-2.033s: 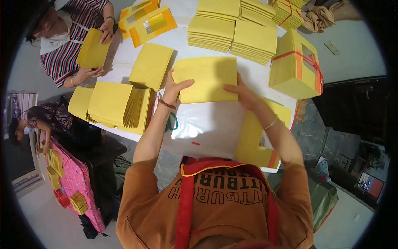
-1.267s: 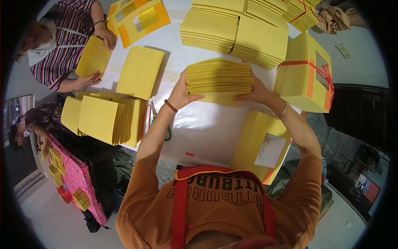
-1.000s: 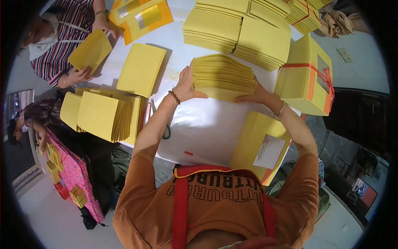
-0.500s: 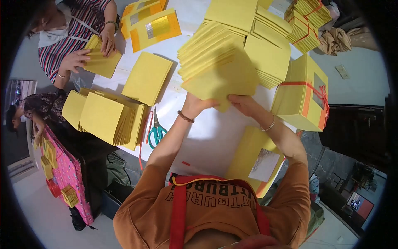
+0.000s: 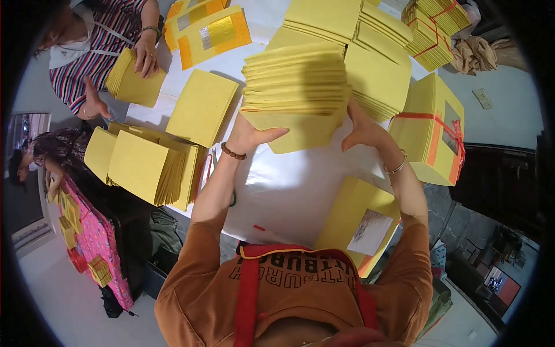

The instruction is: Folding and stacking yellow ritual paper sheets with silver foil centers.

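A thick stack of folded yellow paper sheets is held up over the white table, its fanned folded edges toward me. My left hand grips its lower left corner, thumb across the front sheet and fingers hidden behind. At the right edge is my right hand, its thumb spread away from the fingers; they come up against the side of the stack, and I cannot tell how firmly they touch. Green-handled scissors lie mostly hidden behind my left forearm.
Yellow stacks fill the table's far right, beside a ribbon-tied bundle. More folded paper stands at left. A yellow packet lies near me. Across the left corner, a co-worker's hand rests on another stack.
The stack has turned from slanted to nearly level, folded edges now facing me. My right hand has shifted from its bottom corner to its right side, thumb opened. My left hand moved left.
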The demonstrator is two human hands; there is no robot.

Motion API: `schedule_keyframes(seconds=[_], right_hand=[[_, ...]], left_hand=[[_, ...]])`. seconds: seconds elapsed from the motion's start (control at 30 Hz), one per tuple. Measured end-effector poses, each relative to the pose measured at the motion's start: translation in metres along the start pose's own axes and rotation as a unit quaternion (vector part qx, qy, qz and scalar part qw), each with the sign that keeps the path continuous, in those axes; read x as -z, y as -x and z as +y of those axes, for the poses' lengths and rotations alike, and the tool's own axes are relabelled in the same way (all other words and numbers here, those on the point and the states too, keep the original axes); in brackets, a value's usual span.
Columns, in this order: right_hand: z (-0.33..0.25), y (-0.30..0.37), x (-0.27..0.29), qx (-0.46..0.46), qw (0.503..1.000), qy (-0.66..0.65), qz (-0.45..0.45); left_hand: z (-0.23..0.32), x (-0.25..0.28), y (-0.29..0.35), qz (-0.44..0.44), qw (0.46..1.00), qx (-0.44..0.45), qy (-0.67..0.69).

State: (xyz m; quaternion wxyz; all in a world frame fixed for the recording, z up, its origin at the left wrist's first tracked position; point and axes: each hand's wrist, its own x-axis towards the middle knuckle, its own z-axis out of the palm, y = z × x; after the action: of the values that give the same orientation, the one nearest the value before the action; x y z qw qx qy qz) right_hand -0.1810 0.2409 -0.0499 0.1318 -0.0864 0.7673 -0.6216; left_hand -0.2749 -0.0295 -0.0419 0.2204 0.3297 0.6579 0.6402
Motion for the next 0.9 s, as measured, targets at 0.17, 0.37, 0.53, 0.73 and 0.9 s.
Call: schedule_keyframes(seconds=[0.17, 0.37, 0.53, 0.73, 0.9], right_hand=[[0.001, -0.005, -0.013, -0.043, 0.997, -0.068, 0.006], [0.05, -0.004, -0.04, -0.086, 0.988, 0.123, 0.027], [0.045, -0.002, -0.043, -0.116, 0.986, -0.121, 0.008], [0.046, -0.004, -0.035, -0.037, 0.998, 0.024, 0.04], [0.055, -0.005, -0.032, -0.004, 0.992, 0.099, 0.076]], left_hand=[[-0.016, -0.017, -0.004, -0.014, 1.0, 0.016, 0.017], [-0.094, -0.029, 0.004, -0.104, 0.979, 0.174, 0.001], [-0.092, -0.029, 0.0, -0.126, 0.978, 0.138, -0.09], [-0.096, -0.031, -0.001, -0.129, 0.979, 0.149, -0.05], [-0.077, -0.022, 0.005, -0.164, 0.979, 0.117, 0.036]])
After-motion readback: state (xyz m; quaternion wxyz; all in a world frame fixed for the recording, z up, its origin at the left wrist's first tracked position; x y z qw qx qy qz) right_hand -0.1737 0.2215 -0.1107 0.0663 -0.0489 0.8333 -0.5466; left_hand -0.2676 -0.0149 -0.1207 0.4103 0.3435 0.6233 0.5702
